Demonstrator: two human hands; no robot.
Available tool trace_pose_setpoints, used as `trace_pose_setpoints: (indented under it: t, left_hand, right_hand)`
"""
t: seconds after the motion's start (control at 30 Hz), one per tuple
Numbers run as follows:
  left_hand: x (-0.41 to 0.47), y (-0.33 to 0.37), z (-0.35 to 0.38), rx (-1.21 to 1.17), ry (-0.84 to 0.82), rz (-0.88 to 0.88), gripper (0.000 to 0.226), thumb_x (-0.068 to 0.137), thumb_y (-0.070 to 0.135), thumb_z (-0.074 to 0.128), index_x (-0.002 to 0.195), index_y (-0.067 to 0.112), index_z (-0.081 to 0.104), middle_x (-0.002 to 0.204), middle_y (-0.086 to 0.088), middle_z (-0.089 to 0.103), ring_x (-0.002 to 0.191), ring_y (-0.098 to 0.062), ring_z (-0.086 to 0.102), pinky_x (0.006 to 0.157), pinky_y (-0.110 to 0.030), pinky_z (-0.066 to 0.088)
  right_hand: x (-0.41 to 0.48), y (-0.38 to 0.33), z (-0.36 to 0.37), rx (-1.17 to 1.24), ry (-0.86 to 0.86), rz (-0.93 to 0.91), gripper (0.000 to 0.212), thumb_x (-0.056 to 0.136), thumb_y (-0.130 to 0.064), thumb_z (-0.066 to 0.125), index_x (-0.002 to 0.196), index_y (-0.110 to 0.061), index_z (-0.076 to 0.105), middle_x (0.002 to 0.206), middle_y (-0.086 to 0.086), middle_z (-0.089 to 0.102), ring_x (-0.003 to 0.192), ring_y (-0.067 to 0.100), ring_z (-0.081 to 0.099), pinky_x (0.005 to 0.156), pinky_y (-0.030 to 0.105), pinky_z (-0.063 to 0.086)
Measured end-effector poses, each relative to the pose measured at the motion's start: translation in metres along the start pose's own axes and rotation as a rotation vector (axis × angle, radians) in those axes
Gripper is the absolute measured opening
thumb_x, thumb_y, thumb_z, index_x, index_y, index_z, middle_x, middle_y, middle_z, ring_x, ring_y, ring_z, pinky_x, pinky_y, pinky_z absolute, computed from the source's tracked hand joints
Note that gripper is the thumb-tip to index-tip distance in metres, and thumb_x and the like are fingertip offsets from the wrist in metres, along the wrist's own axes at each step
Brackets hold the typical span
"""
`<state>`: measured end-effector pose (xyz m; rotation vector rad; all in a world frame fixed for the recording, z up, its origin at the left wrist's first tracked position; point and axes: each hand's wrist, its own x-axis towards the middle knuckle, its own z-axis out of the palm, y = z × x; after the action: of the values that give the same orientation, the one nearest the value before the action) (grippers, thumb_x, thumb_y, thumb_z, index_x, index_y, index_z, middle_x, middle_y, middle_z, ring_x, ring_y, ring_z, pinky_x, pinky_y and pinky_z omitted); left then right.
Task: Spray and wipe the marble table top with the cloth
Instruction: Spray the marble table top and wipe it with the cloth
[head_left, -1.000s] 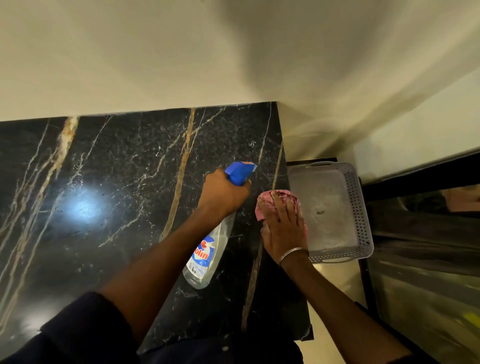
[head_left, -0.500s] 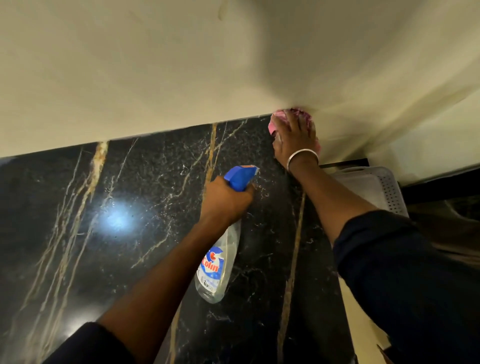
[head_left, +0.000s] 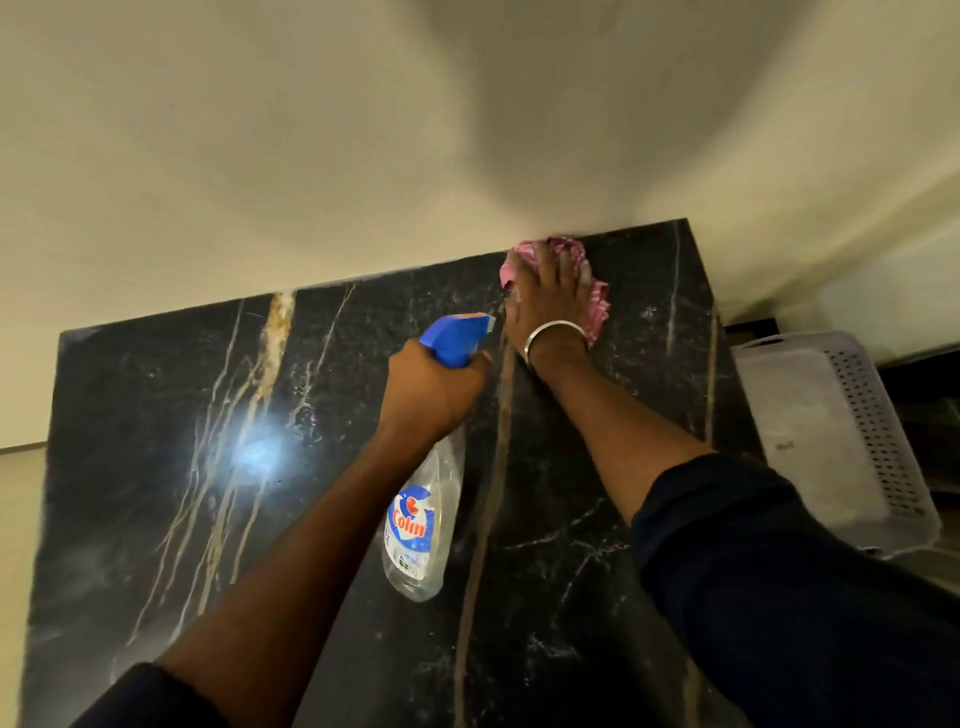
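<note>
Nearest the camera, two dark sleeves reach out over the black marble worktop (head_left: 156, 441), whose pale and gold veins run from the near edge toward the far one. A bright glare of lamp light sits on its left half, so that part is glossy; whether it is wet cannot be told.

Just past the middle of the worktop the left hand (head_left: 434, 387) is clenched around the neck of a clear spray bottle (head_left: 421, 525) with a blue trigger head (head_left: 457, 335). The bottle hangs with its base toward the near edge and its nozzle aimed at the far edge, a hold that looks meant to keep the spray ready on the stretch just ahead of the wiping. Whether a finger is pressing the trigger cannot be told.

Farther on, at the far edge close to the far right corner, the right hand (head_left: 550, 296), with a metal bangle (head_left: 553, 332) at the wrist, lies flat with fingers spread on a bunched pink cloth (head_left: 597, 306), pressing it onto the marble where the worktop meets the cream wall (head_left: 260, 156). The flat palm probably spreads pressure and pushes the cloth into that seam.

Off the right edge, lower down, stands a pale perforated plastic basket (head_left: 883, 431), apart from the wiping.
</note>
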<state>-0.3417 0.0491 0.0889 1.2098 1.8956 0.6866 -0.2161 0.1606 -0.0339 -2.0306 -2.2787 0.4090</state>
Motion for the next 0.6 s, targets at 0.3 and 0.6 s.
trace_pose_setpoints:
  t: [0.3, 0.6]
  left_hand:
    - [0.023, -0.067, -0.083, 0.044, 0.109, -0.058, 0.027, 0.082, 0.029, 0.07, 0.102, 0.015, 0.06, 0.071, 0.004, 0.058, 0.058, -0.005, 0.054, 0.053, -0.014, 0.041]
    - [0.04, -0.064, -0.074, 0.064, 0.066, -0.057, 0.03, 0.083, 0.027, 0.069, 0.106, 0.011, 0.059, 0.072, 0.002, 0.058, 0.061, -0.008, 0.055, 0.054, -0.016, 0.039]
  right_hand:
    - [-0.019, -0.155, 0.028, -0.137, -0.207, -0.279, 0.07, 0.101, -0.04, 0.038, 0.155, -0.029, -0.004, 0.164, 0.007, -0.011, 0.149, 0.036, -0.01, 0.119, 0.056, -0.002]
    - [0.001, -0.103, 0.019, -0.109, -0.107, -0.336, 0.062, 0.095, -0.036, 0.044, 0.153, -0.032, 0.023, 0.162, 0.0, 0.017, 0.149, 0.031, 0.013, 0.12, 0.054, 0.007]
